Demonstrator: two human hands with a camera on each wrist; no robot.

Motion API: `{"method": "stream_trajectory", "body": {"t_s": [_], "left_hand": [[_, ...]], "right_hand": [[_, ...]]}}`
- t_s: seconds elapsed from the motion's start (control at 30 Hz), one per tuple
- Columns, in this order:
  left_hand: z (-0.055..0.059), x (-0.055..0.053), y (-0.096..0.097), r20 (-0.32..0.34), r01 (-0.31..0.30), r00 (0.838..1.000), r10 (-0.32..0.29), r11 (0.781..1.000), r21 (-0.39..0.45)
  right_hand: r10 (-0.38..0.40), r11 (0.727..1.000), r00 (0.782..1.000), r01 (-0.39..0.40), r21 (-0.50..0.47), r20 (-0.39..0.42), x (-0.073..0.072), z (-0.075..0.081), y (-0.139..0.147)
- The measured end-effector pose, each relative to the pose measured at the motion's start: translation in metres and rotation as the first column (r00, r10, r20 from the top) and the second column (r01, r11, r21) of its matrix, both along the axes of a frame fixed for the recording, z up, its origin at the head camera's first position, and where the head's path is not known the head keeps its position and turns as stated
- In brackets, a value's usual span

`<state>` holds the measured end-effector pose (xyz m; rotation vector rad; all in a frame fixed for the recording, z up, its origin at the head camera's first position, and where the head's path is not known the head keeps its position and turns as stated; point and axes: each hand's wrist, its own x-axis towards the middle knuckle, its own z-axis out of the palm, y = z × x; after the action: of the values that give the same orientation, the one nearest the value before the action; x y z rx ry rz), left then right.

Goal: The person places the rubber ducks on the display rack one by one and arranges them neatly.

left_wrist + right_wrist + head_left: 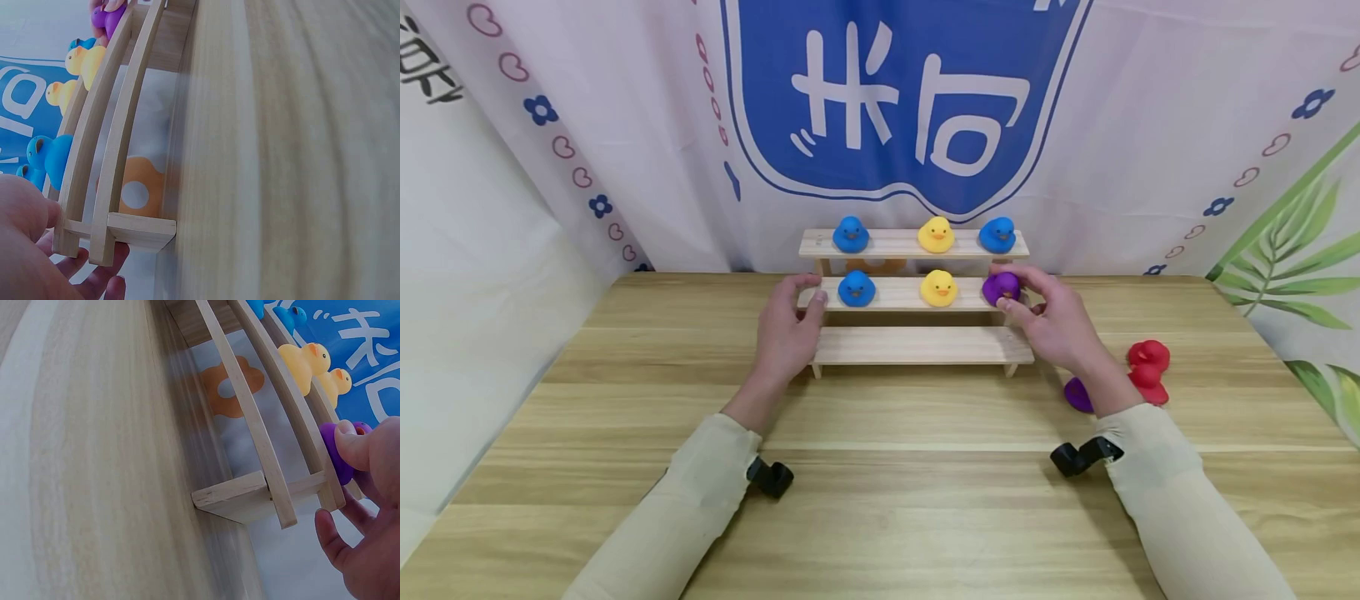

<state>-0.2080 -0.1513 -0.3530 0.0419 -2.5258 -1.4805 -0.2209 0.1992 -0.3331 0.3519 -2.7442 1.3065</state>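
Note:
A three-tier wooden display stand point(925, 346) stands at the back of the table. At its right end, my right hand point(1062, 323) pinches a purple rubber duck point(335, 453) between thumb and fingers, on the middle tier. My left hand point(786, 332) holds the stand's left end, thumb at the middle tier and fingers around behind it in the left wrist view. Also on the middle tier sit a blue duck point(857, 288) and a yellow duck point(938, 288). The top tier carries a blue duck point(851, 235), a yellow duck point(936, 235) and another blue duck point(997, 235).
Right of the stand, two red ducks point(1148, 385) lie on the wooden table point(880, 500), beside a second purple duck point(1077, 395) partly hidden by my right forearm. A printed curtain point(647, 100) hangs directly behind the stand.

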Motion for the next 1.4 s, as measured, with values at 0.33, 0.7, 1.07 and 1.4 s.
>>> {"method": "stream_trajectory", "body": {"t_s": [0.33,0.7,1.07,1.4], "left_hand": [[0.001,0.000,-0.001,0.003,0.006,1.000,-0.006,1.000,0.000],[0.000,0.001,-0.001,-0.003,0.005,1.000,-0.005,1.000,-0.005],[0.000,0.002,0.000,0.004,0.008,1.000,-0.008,1.000,-0.004],[0.000,0.001,0.000,0.005,-0.001,1.000,0.001,1.000,-0.005]], "right_hand": [[0.000,1.000,1.000,0.000,-0.023,0.009,0.002,0.001,0.000],[0.043,0.999,0.998,-0.042,-0.032,0.035,0.007,0.007,0.012],[0.027,1.000,0.999,-0.027,0.007,0.020,0.019,0.014,0.027],[-0.068,0.996,0.998,0.067,0.060,0.006,0.030,0.014,0.056]]}}
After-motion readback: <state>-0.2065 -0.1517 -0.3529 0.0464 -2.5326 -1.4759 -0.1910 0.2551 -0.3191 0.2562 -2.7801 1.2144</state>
